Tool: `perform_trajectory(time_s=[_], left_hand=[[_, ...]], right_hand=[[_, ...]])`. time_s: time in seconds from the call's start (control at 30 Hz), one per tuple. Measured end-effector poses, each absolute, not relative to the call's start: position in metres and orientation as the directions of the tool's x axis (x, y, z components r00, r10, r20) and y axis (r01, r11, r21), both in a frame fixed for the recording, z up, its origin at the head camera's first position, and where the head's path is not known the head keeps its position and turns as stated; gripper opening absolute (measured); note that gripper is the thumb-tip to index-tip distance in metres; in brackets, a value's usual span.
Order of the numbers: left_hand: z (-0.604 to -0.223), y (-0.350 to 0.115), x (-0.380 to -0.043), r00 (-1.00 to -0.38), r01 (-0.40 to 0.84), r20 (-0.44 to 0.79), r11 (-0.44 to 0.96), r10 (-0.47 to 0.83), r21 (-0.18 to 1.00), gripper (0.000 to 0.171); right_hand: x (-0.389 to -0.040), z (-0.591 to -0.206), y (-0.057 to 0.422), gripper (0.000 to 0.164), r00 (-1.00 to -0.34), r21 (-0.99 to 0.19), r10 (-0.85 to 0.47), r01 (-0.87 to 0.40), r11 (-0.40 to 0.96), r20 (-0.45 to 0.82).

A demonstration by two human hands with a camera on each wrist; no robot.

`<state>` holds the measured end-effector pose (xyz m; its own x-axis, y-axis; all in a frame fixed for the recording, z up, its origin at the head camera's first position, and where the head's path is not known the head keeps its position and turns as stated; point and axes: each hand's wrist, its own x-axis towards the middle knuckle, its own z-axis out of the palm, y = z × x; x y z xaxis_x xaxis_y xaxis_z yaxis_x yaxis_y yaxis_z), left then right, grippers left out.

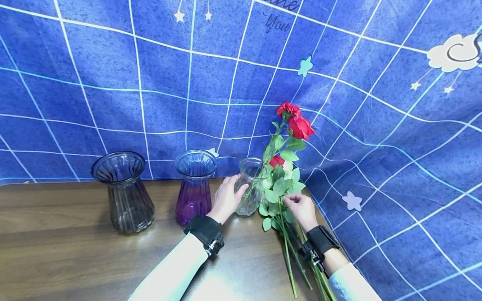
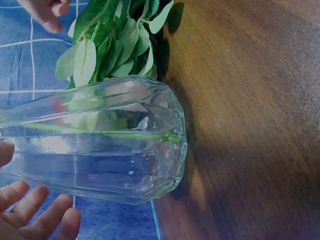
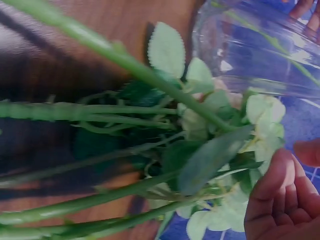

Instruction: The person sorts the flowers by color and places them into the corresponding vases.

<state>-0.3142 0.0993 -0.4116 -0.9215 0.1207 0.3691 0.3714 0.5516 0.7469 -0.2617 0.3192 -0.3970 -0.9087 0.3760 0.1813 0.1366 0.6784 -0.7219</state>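
Left wrist view, unlike head's, shows left hand [image 2: 36,216] spread by vase [image 2: 107,162]; right hand's [image 1: 303,209] grip unclear.

A clear glass vase [image 2: 115,161] spans left to centre, a green stem [image 2: 122,135] inside. Left hand [image 2: 36,214] lower left; right hand [image 2: 46,12] upper left; leaves [image 2: 112,42] at top; wooden table [image 2: 255,125] right.

The clear vase [image 1: 249,204] is glossy glass, the tabletop [image 1: 56,246] wood.
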Motion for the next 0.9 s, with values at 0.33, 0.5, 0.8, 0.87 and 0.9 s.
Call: perform_trajectory(time_s=[0.33, 0.5, 0.8, 0.87, 0.9], left_hand=[[-0.414, 0.099, -0.311, -0.902, 0.406, 0.416, 0.549, 0.112, 0.731, 0.042], [-0.413, 0.099, -0.312, -0.917, 0.38, 0.383, 0.547, 0.115, 0.746, 0.042], [-0.414, 0.099, -0.315, -0.933, 0.347, 0.337, 0.554, 0.124, 0.757, 0.044], [-0.414, 0.099, -0.315, -0.931, 0.352, 0.343, 0.551, 0.124, 0.757, 0.044], [-0.413, 0.099, -0.315, -0.931, 0.353, 0.344, 0.549, 0.124, 0.758, 0.044]], right_hand=[[-0.26, -0.415, 0.321, 0.017, -0.927, -0.776, 0.368, 0.179, 0.605, 0.073], [-0.261, -0.42, 0.321, 0.015, -0.931, -0.758, 0.357, 0.176, 0.628, 0.08], [-0.264, -0.424, 0.318, 0.012, -0.938, -0.68, 0.333, 0.186, 0.71, 0.091], [-0.264, -0.424, 0.317, 0.012, -0.939, -0.675, 0.334, 0.194, 0.712, 0.083], [-0.265, -0.423, 0.317, 0.012, -0.939, -0.673, 0.334, 0.197, 0.713, 0.078]])
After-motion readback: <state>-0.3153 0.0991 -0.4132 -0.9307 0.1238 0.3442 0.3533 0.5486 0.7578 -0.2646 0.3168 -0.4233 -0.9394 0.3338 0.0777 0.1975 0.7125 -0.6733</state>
